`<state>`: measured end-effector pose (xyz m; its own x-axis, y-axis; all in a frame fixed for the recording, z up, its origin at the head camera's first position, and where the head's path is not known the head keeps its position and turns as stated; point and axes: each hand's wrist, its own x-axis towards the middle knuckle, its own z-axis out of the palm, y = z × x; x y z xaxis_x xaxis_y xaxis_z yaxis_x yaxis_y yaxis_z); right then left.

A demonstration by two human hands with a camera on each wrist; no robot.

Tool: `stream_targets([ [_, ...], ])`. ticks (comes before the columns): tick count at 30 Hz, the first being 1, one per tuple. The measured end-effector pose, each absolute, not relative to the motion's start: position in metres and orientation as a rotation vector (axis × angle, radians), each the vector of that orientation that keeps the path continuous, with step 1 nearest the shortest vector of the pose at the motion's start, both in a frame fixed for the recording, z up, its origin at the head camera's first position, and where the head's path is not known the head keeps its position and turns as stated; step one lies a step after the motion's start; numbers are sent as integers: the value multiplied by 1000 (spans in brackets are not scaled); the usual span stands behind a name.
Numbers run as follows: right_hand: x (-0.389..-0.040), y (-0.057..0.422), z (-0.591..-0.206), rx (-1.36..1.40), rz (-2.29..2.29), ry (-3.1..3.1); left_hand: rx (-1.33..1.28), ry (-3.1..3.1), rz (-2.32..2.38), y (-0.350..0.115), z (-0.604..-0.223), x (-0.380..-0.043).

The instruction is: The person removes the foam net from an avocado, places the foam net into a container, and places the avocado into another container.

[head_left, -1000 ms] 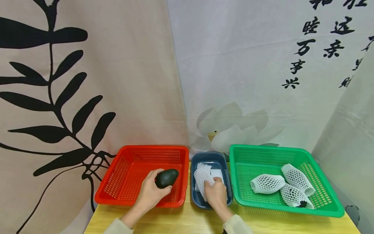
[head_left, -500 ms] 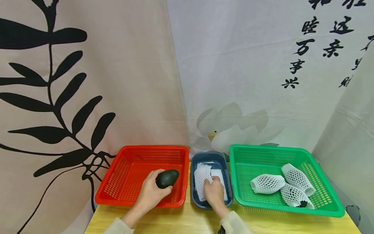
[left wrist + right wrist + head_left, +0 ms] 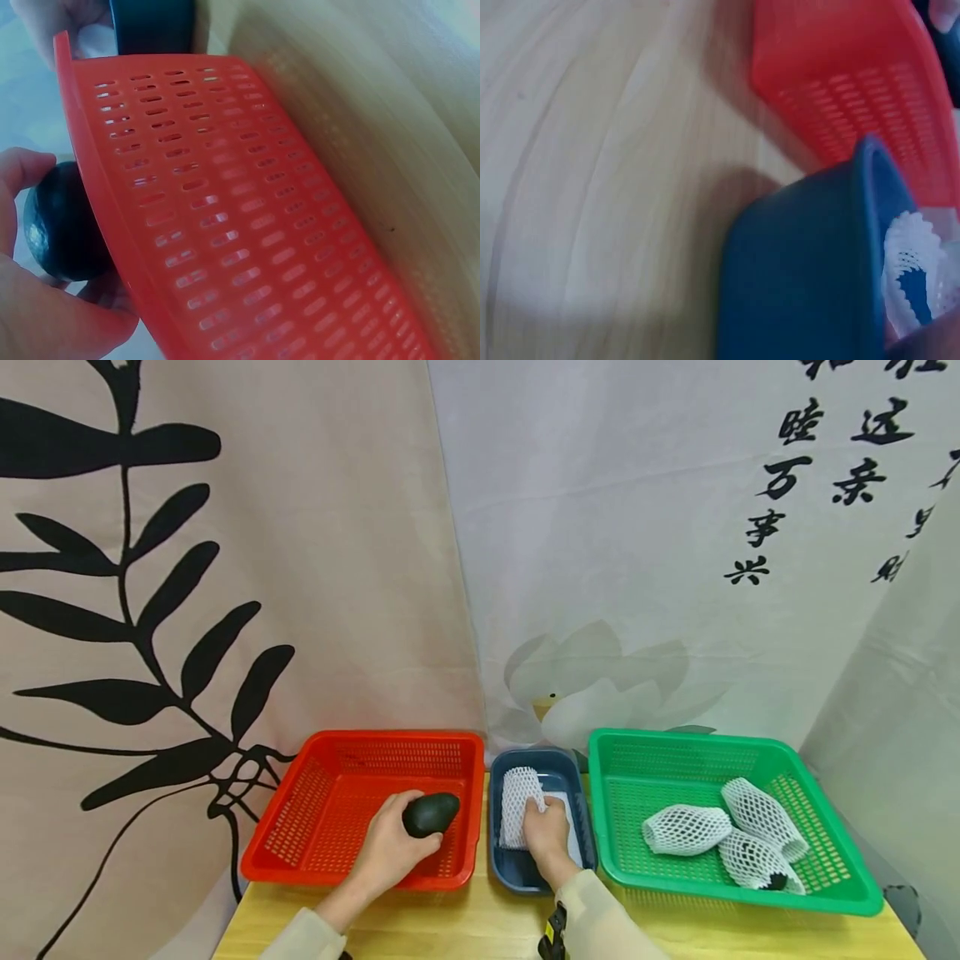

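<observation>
A dark green avocado (image 3: 431, 816) is gripped between the thumb and fingers of my left hand (image 3: 390, 847), over the right part of the red basket (image 3: 311, 827). The left wrist view shows the avocado (image 3: 60, 225) beyond the basket's rim. Inside the small blue tub (image 3: 517, 883), my right hand (image 3: 549, 839) pinches a white foam net sleeve (image 3: 519, 806) at its right side. More white netting (image 3: 573, 839) lies beneath that hand, partly covered. In the right wrist view, an open end of a sleeve (image 3: 894, 281) shows past the tub's wall.
To the right stands a green basket (image 3: 630, 793) with three net-wrapped pieces, one showing a dark end (image 3: 777, 883). All the containers sit side by side on a wooden table (image 3: 450, 927). A printed cloth (image 3: 360, 568) hangs behind them.
The right hand has shifted slightly, and the net sleeve lies farther back and straighter in the tub. My left hand keeps its grip on the avocado, nearly still.
</observation>
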<state>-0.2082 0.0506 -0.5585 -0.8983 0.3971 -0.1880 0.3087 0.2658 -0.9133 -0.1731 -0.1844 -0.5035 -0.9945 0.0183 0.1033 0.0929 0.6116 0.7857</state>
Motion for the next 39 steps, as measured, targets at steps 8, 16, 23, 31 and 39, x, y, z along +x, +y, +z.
stream_targets([
  [8, -210, 56, -558, -624, 1644, -2582, -122, -2785, -1332, -185, -504, -174],
  [16, -205, 57, -548, -562, 1267, -2812, -141, -2832, -1299, -185, -507, -174],
  [23, -194, 62, -523, -368, 1246, -2774, -146, -2864, -1275, -186, -505, -173],
  [31, -177, 101, -479, -59, 1252, -2728, -202, -2902, -1241, -187, -506, -175],
  [39, -164, 168, -472, 166, 994, -2778, -227, -2940, -1198, -189, -506, -178],
])
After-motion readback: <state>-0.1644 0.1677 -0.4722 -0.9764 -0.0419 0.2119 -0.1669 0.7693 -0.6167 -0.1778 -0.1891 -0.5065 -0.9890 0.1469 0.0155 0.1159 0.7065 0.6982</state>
